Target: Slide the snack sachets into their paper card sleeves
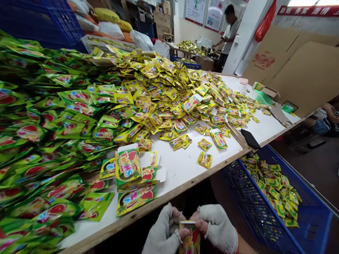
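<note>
My left hand (165, 231) and my right hand (215, 225), both in white fingerless gloves, pinch a small printed carton (191, 240) from its two sides near the bottom of the view. The carton stands roughly upright just off the table's front edge, its top end between my fingers and its lower part cut off by the frame. Closest to my hands on the table is a stack of printed cartons (128, 167), some with white flaps sticking out. Small yellow sachets (204, 159) lie loose to the right of that stack.
Green watermelon-printed packets (60, 141) heap up at left, merging into a pile of yellow sachets (159, 88). A blue crate (278, 197) with filled cartons stands below the table at right. A black flat object (250, 138) lies on the table's edge. A person (230, 33) stands far back.
</note>
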Demonstrator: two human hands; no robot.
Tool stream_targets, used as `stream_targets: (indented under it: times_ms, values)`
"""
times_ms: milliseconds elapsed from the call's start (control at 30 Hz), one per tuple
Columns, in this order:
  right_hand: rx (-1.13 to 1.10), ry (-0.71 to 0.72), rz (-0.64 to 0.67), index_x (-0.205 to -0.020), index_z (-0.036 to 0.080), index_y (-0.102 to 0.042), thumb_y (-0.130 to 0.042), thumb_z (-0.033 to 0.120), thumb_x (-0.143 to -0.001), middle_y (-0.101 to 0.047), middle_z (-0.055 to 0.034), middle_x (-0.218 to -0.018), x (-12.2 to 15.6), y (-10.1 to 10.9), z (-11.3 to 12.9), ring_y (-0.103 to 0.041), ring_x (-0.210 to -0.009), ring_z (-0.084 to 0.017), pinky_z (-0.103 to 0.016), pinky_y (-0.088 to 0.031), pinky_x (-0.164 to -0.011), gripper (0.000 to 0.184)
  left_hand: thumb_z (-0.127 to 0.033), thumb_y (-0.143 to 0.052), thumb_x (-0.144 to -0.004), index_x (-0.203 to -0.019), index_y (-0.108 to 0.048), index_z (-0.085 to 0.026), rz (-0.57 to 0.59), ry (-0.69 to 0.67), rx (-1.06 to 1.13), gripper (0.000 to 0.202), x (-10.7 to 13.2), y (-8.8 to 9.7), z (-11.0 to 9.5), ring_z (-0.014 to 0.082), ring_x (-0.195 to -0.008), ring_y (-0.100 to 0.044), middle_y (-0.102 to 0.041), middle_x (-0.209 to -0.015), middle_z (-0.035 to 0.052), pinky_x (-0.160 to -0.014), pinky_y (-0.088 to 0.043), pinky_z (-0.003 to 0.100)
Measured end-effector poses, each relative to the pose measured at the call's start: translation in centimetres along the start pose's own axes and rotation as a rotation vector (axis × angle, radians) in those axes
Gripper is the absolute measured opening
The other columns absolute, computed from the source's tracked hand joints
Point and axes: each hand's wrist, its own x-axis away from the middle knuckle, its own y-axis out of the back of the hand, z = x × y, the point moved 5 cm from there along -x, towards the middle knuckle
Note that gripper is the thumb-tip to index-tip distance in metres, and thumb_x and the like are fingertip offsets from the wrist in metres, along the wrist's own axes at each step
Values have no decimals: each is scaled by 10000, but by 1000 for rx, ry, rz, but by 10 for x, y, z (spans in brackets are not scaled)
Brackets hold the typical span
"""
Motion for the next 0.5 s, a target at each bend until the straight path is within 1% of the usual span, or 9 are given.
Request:
stream_targets:
  times_ms: [33,100,167,200,267,333,400,500]
  values:
    - [8,-12,-5,-880,159,-754,-557,554,-912,-679,-60,-771,1,1,0,-610,-722,-159,-256,-455,-661,443,-559,-718,-731,-902,-580,-207,14,-4,-15,415,0,0,-2,171,-730,-582,-622,-806,4,-684,-497,279]
    - [16,-53,-26,-931,165,-759,-624,557,-864,-696,-63,-818,1,2,-1,-625,-756,-170,-260,-465,-680,420,-562,-637,-804,-845,-610,-184,68,-28,-155,381,0,0,-9,162,-729,-553,-608,-779,14,-667,-466,262]
    - [-2,-112,-33,-967,159,-758,-665,576,-819,-691,-56,-806,-1,2,-3,-613,-731,-165,-254,-458,-648,452,-556,-582,-842,-750,-613,-169,117,-39,-298,399,-1,1,-17,150,-695,-509,-588,-723,13,-625,-426,244]
    - [-27,-138,-21,-974,152,-755,-671,585,-806,-686,-52,-796,-3,1,-4,-605,-714,-161,-249,-454,-632,472,-552,-578,-842,-734,-611,-167,129,-33,-329,401,-1,2,-20,146,-680,-495,-585,-708,11,-609,-414,240]
    - [-83,-165,26,-941,140,-755,-665,590,-806,-676,-43,-768,-7,-3,-4,-594,-685,-149,-238,-444,-606,478,-549,-586,-830,-739,-613,-168,138,-10,-333,393,-2,4,-23,142,-660,-487,-594,-697,6,-595,-408,235]
    - [-80,-158,47,-871,140,-762,-655,577,-818,-669,-31,-728,-10,-5,-4,-588,-665,-140,-231,-434,-596,453,-547,-592,-828,-736,-627,-168,143,-3,-341,391,0,5,-22,142,-659,-493,-604,-693,7,-597,-415,231]
    - [-25,-134,35,-826,152,-772,-653,564,-824,-667,-25,-695,-10,-5,-4,-587,-651,-138,-230,-428,-586,428,-543,-606,-827,-739,-659,-172,121,-32,-356,385,3,6,-20,151,-683,-519,-621,-708,15,-615,-438,230]
    - [32,-106,32,-858,184,-789,-653,533,-841,-691,-33,-715,-4,-4,-7,-622,-674,-157,-240,-461,-602,375,-539,-648,-806,-753,-701,-186,80,-103,-333,361,9,8,-15,167,-713,-559,-643,-742,31,-637,-479,237]
